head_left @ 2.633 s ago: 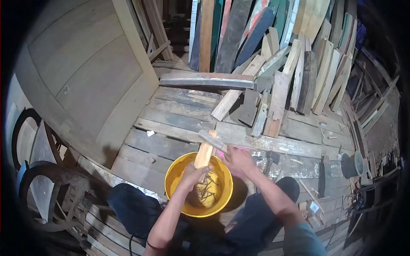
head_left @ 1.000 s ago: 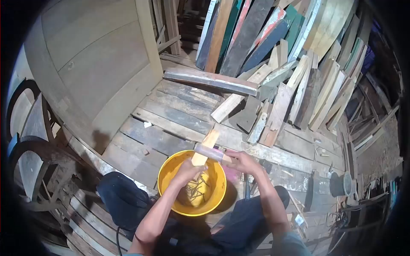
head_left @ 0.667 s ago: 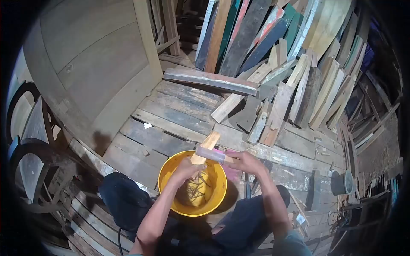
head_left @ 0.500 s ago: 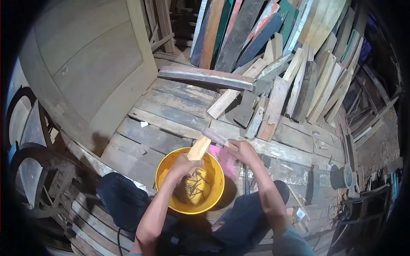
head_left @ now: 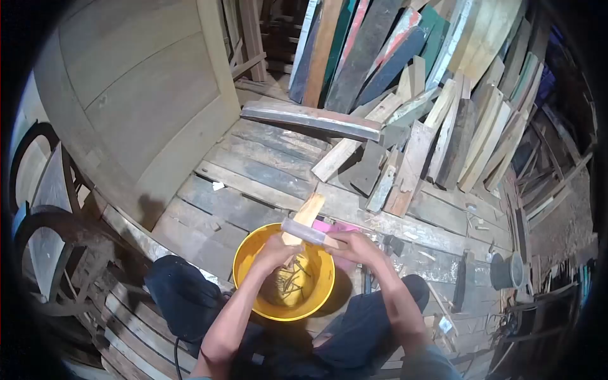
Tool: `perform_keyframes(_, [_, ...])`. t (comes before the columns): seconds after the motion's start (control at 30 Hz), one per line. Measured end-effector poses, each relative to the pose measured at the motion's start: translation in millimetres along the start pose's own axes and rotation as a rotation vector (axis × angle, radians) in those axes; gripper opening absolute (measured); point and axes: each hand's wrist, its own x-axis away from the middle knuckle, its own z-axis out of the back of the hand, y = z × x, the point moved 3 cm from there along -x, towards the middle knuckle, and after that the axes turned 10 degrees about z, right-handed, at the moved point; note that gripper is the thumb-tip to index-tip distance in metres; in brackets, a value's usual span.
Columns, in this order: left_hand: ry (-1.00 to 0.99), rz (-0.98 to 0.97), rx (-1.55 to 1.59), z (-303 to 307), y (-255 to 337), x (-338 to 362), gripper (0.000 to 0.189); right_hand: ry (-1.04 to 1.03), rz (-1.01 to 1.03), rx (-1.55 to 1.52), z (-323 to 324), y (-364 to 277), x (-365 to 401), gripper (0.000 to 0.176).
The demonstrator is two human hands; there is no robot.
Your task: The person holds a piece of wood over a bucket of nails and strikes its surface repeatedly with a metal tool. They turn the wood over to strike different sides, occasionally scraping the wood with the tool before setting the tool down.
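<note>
My left hand [head_left: 274, 252] is closed round the lower part of a pale wood piece [head_left: 310, 209], held tilted over a yellow bucket [head_left: 328, 288]. In my right hand [head_left: 354, 246] is a knife [head_left: 304, 232] with a broad greyish blade, its wooden handle in my grip. The blade lies across the wood just above my left fingers. Thin dark slivers [head_left: 291, 282] lie inside the bucket, between my knees. Behind my right hand a pink thing [head_left: 342, 261] shows in part, beside the bucket.
A wooden door panel [head_left: 139, 82] stands at left, near a curved metal frame [head_left: 44, 221]. Planks and offcuts [head_left: 411, 171] lean at the back right, and a thick beam [head_left: 310, 119] lies before them. A grey bucket [head_left: 506, 271] is at right on the plank floor [head_left: 253, 152].
The knife has moved down and left along the wood, from near its top end to close above my left hand. My right hand has come lower and nearer the bucket.
</note>
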Motion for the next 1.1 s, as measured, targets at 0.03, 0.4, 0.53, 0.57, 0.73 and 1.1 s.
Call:
perform_keyframes(0.03, [0.018, -0.059, -0.002, 0.1, -1.8, 1.8, 0.028, 0.008, 0.039, -0.045, -4.5, 0.0, 3.1, 0.043])
perform_keyframes(0.4, [0.028, 0.098, -0.058, 3.4, 2.8, 4.7, 0.033, 0.038, -0.025, -0.121, -8.4, 20.2, -1.6, 0.04])
perform_keyframes(0.53, [-0.019, 0.168, -0.084, 3.7, -12.1, -10.6, 0.035, 0.028, -0.379, -0.058, 14.1, 5.3, -10.7, 0.039])
perform_keyframes(0.57, [-0.022, 0.181, -0.091, 3.3, -14.0, -10.9, 0.036, 0.044, -0.386, -0.001, 9.5, 13.6, -6.9, 0.04])
perform_keyframes(0.73, [0.095, -0.034, -0.09, 1.2, -22.4, -12.6, 0.041, -0.017, -0.05, -0.035, -6.1, 1.9, -0.9, 0.048])
perform_keyframes(1.1, [0.086, 0.039, -0.115, -0.1, -8.1, 0.5, 0.036, 0.023, -0.091, -0.149, -9.8, 22.8, 0.8, 0.049])
